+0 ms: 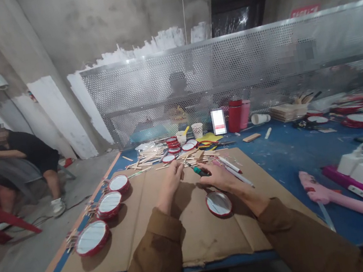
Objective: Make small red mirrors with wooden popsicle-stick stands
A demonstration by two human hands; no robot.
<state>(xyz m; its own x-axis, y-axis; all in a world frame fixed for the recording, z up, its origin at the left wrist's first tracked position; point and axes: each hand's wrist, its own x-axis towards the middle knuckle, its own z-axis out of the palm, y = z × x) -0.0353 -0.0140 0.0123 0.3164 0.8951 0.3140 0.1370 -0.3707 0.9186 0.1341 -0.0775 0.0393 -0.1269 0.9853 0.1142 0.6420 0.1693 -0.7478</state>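
Note:
Above the cardboard sheet [156,233], my right hand [219,177] is closed around a small tool with a green and black handle [198,169]. Its thin tip points toward my left hand [173,175], whose fingers are pinched together; whatever they hold is too small to make out. Just below my right hand lies a round disc with a pale face and red rim [219,203]. Three similar red-rimmed discs, one of them the nearest [92,238], stand in a row on the left, with small wooden pieces at their outer edges.
Thin wooden sticks [148,156] are heaped behind my hands. White pens [234,171] lie right of them. A pink glue gun [338,198] and a purple power strip [353,186] with plugs occupy the right. Cups [197,130] and a red bottle [235,117] stand behind. A person [27,152] sits far left.

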